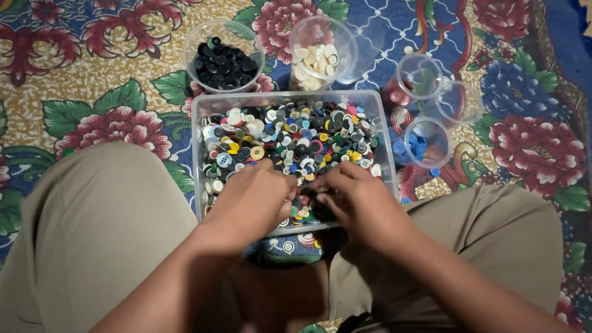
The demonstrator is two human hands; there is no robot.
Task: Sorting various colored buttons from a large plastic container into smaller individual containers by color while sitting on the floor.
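1. The left hand [250, 200] and right hand [364, 203] both reach into the near end of a clear plastic bin [198, 123] filled with mixed buttons [290, 139] of many colours.
2. Both hands show their backs, fingers curled down into the pile; I cannot tell whether either grips a button, since the fingertips are hidden among the buttons.
3. The bin rests on a flowered carpet [92, 80] between the person's knees, and its near edge is covered by the hands.
4. Behind it stand a clear cup of black buttons [223, 65] and a tilted cup of cream buttons [314, 61].
5. To the right sit 3 small clear cups; 1 holds blue buttons [418, 147], while the contents of the other 2 are hard to make out.
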